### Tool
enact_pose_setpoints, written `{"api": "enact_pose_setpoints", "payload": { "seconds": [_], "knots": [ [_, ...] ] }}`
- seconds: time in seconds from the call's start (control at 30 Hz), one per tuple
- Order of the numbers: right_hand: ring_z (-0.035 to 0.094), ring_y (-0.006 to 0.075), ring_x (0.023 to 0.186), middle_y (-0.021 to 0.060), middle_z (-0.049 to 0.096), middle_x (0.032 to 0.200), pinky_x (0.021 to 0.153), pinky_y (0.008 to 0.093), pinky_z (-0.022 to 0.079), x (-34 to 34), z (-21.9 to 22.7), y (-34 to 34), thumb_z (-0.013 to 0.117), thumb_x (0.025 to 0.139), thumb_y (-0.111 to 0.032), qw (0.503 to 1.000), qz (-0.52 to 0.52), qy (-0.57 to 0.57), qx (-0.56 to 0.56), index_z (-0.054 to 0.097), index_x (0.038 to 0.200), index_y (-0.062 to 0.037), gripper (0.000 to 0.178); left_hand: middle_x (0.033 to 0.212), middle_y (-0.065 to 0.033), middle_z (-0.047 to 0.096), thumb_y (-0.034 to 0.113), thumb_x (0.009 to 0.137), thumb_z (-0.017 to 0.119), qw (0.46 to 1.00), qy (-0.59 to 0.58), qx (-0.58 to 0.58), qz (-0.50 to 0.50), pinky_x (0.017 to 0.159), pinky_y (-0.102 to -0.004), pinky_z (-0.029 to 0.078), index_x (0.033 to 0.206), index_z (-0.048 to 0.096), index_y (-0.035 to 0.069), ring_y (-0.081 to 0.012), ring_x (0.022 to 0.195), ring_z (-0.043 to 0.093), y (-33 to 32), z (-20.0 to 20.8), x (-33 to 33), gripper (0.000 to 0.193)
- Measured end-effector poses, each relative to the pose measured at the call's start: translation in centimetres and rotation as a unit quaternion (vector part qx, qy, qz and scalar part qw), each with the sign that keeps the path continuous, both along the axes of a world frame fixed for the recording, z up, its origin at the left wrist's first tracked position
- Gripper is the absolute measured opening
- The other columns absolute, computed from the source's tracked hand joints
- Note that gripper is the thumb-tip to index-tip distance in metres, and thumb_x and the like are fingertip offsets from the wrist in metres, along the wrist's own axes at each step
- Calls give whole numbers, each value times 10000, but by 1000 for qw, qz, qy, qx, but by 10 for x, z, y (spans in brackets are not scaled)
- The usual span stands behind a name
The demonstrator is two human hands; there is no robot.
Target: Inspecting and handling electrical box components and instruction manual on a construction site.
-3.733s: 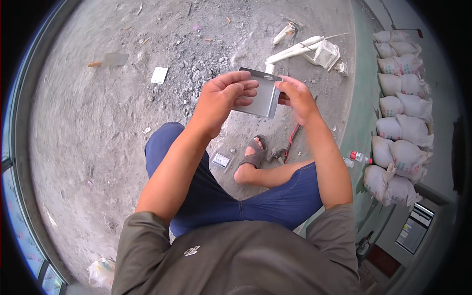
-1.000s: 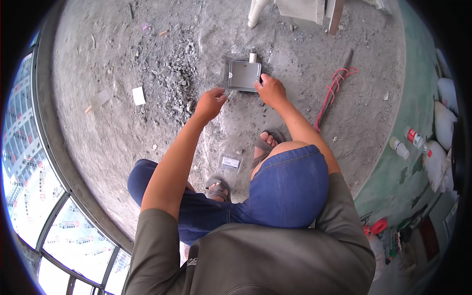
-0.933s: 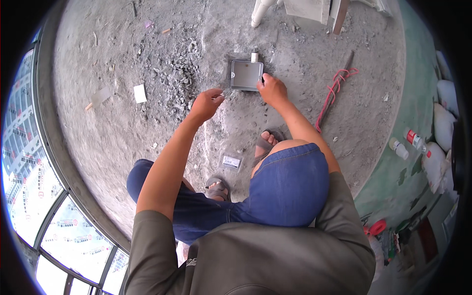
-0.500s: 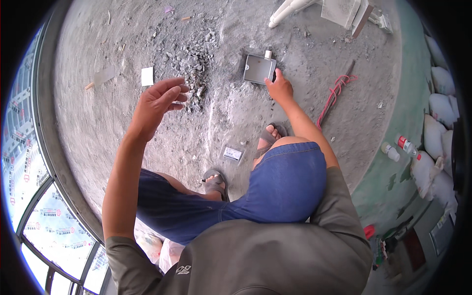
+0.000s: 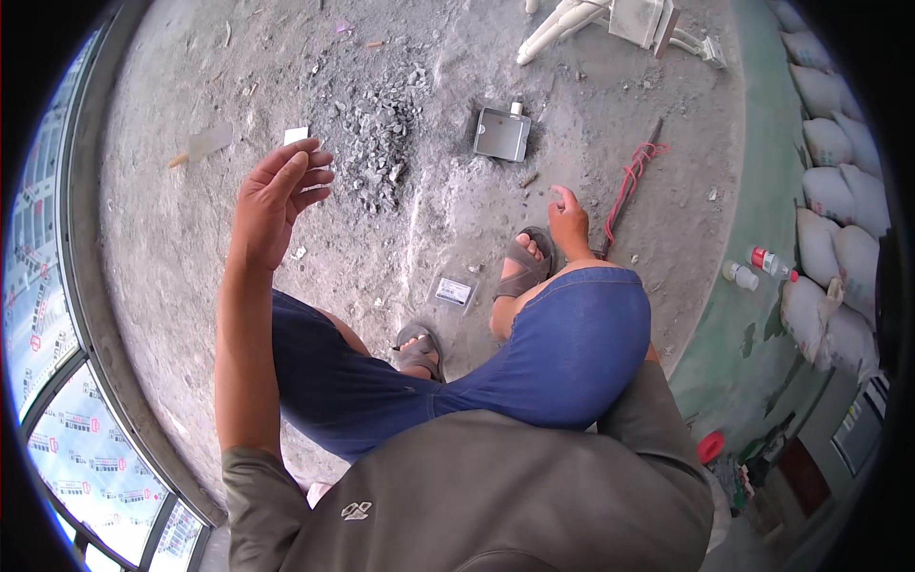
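Note:
A grey rectangular box (image 5: 501,136) sits in a hollow in the rough floor, its hollow side up. A short white pipe stub (image 5: 517,109) stands at its far right corner. My right hand (image 5: 569,229) is nearer to me than the box, above my right foot. Its index finger is stretched out and nothing shows in it; some fingers are hidden. At the left, my left hand (image 5: 272,202) hangs in the air, fingers loosely bent and apart, with nothing visible in them. Its fingertips overlap a small white card-like piece (image 5: 296,135) on the floor.
Grey rubble (image 5: 381,143) lies left of the box. A bar wrapped in pink cord (image 5: 629,186) lies at the right. A clear packet with a label (image 5: 452,291) is between my feet. Beyond are a flat-bladed scraper (image 5: 210,143), white stand legs (image 5: 562,29), bottles (image 5: 772,262) and sacks (image 5: 824,195).
My right hand has let go of the box's right edge and drawn back toward my knee. My left hand has shifted slightly left. The view has moved a little.

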State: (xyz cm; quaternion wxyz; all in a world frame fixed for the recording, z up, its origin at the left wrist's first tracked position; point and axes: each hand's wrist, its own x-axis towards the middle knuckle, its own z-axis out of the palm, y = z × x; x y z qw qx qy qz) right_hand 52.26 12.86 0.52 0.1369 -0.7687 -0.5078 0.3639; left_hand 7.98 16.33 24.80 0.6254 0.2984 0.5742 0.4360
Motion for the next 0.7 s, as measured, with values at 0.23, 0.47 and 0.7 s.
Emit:
{"api": "enact_pose_setpoints", "payload": {
  "seconds": [0.23,0.47,0.7],
  "knots": [
    [621,337,982,136,645,1051,830,423,505,-19,10,-42,615,845,-124,982,170,19,76,640,1128,-120,284,1094,-106,682,174,999,538,998,-49,-17,-18,816,-306,549,1248,585,-11,-171,934,669,-1,-6,-8,313],
    [597,309,1030,99,625,1078,859,385,497,-64,28,-42,703,791,-136,880,441,71,160,612,1166,-134,385,1084,-95,683,181,997,540,1000,-5,-11,-13,815,-300,544,1237,597,3,-159,924,665,-1,-9,-17,304],
    [516,291,1199,101,507,1323,962,455,435,-77,17,-53,724,750,-221,682,712,100,133,510,1350,-217,637,1076,-90,684,189,996,546,998,54,-16,-14,789,-289,545,1219,611,13,-154,912,663,-15,-12,-26,292]
  ]
}}
